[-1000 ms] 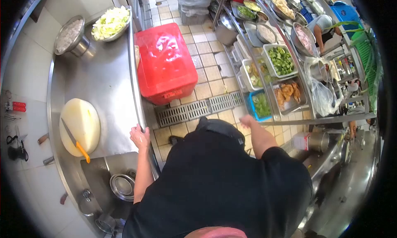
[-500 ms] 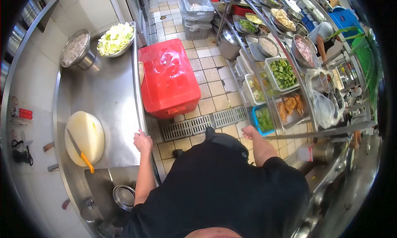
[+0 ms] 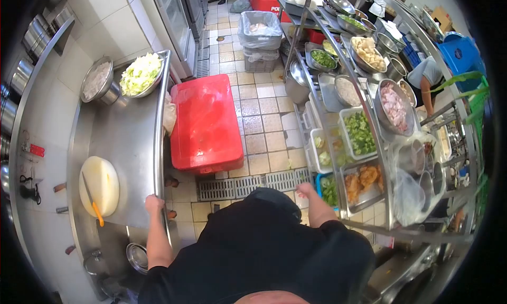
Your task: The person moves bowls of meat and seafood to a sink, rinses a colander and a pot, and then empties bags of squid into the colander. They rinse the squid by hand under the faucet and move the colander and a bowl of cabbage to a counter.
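Note:
My left hand (image 3: 155, 202) is at the front edge of the steel counter (image 3: 134, 132), its fingers mostly hidden from above. Left of it, a round, thick cutting board (image 3: 109, 185) lies on the counter, with an orange-handled knife (image 3: 93, 202) across it. My right hand (image 3: 304, 189) hangs over the floor with fingers curled in and nothing visible in them. Nearest to it is a blue container (image 3: 319, 183) of leafy greens on the low shelf. At the counter's far end stand a bowl of chopped cabbage (image 3: 141, 75) and a bowl of pale food (image 3: 97, 79).
A red lidded box (image 3: 206, 122) stands on the tiled floor beside the counter. A floor drain grate (image 3: 248, 187) crosses in front of me. On the right, a metal rack holds broccoli (image 3: 359, 134), browned meat (image 3: 364, 185) and raw meat (image 3: 393, 106). Another person's arm (image 3: 426, 95) shows behind it.
The red box and counter sit lower and further left in view. My left hand, earlier spread at the counter edge, is drawn in along it. My right hand has shifted left and lower.

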`<state>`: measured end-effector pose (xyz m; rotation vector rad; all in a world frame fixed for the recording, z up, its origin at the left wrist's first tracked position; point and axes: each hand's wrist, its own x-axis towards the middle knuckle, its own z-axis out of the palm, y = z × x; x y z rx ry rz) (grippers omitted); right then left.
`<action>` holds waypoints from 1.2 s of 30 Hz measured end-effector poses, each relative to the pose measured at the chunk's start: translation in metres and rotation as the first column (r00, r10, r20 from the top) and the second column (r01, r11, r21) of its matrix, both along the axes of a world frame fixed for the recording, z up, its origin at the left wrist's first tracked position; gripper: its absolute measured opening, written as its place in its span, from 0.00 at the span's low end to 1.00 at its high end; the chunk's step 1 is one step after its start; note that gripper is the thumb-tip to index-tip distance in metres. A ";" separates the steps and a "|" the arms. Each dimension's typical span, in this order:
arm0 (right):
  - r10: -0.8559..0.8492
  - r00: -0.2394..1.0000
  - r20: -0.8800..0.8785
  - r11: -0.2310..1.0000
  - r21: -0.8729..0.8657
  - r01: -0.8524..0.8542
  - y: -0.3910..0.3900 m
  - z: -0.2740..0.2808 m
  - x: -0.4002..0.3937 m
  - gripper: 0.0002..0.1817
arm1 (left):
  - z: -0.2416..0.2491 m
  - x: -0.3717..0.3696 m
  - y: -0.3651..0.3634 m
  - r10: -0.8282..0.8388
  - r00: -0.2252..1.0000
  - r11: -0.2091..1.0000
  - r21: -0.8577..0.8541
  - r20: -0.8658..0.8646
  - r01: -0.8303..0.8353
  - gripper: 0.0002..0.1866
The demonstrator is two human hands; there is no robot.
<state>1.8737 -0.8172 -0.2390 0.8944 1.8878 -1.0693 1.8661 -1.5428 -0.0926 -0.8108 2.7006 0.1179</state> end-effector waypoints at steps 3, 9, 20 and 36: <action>0.014 0.999 0.033 0.999 0.030 -0.015 0.031 0.006 -0.007 0.20 | 0.005 0.004 0.007 0.020 0.994 0.998 -0.061 -0.103 -0.026 0.20; -0.099 0.995 0.001 0.995 -0.012 0.099 0.087 0.011 -0.026 0.18 | 0.016 0.002 0.013 0.201 0.977 0.975 -0.109 0.074 -0.192 0.26; -0.240 0.971 -0.001 0.968 -0.082 0.239 0.131 -0.009 -0.027 0.18 | 0.009 -0.059 0.013 0.188 0.826 0.967 -0.247 0.531 -0.060 0.17; 0.088 0.563 -0.822 0.996 0.078 -0.041 0.127 0.137 -0.510 0.11 | -0.005 -0.165 0.123 0.353 0.893 0.809 0.388 0.279 -0.441 0.15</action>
